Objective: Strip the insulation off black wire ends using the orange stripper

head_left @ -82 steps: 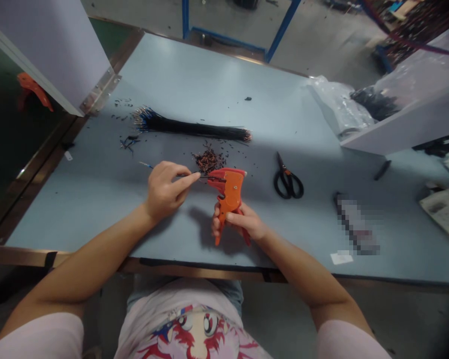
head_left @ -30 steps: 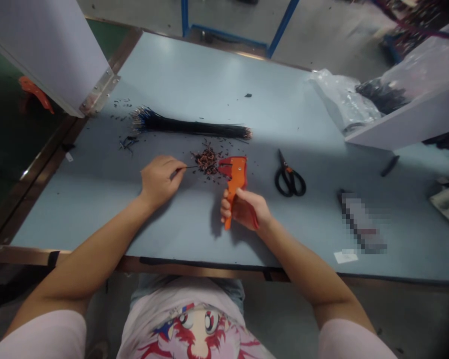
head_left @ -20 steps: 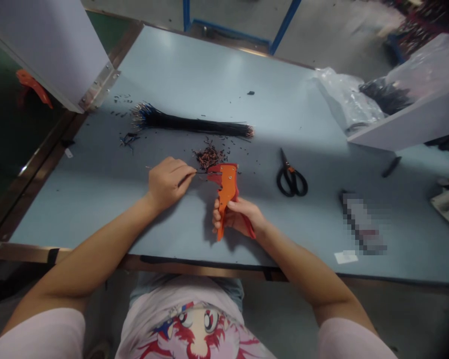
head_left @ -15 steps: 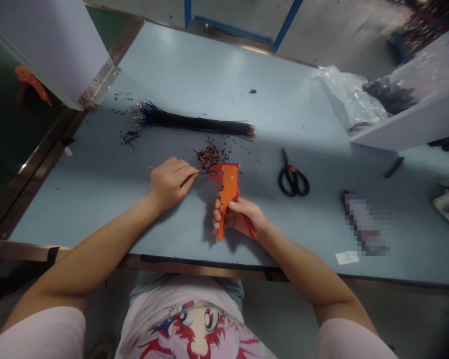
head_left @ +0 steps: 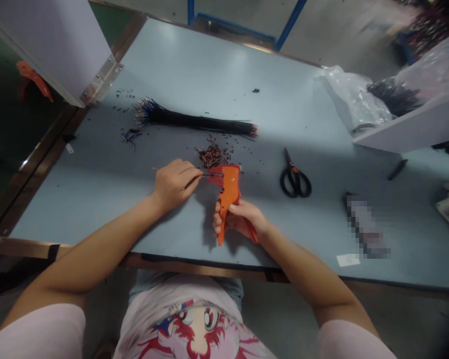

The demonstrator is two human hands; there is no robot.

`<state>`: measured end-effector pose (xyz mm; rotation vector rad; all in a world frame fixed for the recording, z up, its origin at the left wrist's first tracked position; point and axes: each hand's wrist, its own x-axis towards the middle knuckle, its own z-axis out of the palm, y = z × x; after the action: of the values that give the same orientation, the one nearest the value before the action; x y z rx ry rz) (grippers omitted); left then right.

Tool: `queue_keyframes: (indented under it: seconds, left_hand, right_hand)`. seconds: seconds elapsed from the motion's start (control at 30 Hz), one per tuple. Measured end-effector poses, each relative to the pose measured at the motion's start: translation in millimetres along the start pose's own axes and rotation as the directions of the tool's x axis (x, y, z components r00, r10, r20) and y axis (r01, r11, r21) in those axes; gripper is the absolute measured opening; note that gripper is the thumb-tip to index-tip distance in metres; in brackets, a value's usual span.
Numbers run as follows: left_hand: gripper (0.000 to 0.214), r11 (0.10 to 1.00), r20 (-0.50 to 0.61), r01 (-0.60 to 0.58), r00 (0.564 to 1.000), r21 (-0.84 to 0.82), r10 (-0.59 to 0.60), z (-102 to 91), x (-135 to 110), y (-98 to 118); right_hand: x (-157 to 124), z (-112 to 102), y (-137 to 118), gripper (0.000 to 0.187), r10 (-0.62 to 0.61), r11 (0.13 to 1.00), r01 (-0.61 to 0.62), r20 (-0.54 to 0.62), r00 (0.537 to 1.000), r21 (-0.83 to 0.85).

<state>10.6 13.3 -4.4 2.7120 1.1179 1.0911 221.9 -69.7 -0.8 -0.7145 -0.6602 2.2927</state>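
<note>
My left hand (head_left: 176,183) is closed on a thin dark wire (head_left: 208,175), which runs from my fingertips to the red jaws of an orange wire stripper (head_left: 230,184). Its other end pokes out behind the hand. Around the stripper's handles my right hand (head_left: 243,217) is wrapped, holding the tool upright above the table. Just beyond the jaws lies a pile of small dark and copper-coloured scraps (head_left: 212,153). Farther back rests a long bundle of black wires (head_left: 198,121) with bare ends.
Black-handled scissors (head_left: 295,179) lie right of the stripper. A blurred-out object (head_left: 366,227) and a white slip (head_left: 347,260) are farther right. Clear plastic bags (head_left: 359,99) sit beside a panel at the back right. Blue scraps (head_left: 130,135) lie at left.
The view has shifted slightly. My left hand and the wire are a touch nearer the stripper's jaws; both hands keep their holds.
</note>
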Motion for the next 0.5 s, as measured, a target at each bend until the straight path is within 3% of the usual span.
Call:
queue_keyframes:
  seconds: [0.5]
  left_hand:
    - [0.014, 0.999, 0.030, 0.004, 1.000, 0.032, -0.005, -1.4, -1.5, 1.7]
  right_hand:
    - [-3.0, 9.0, -0.8, 0.029, 0.006, 1.000, -0.008, -0.092, 0.996, -0.023]
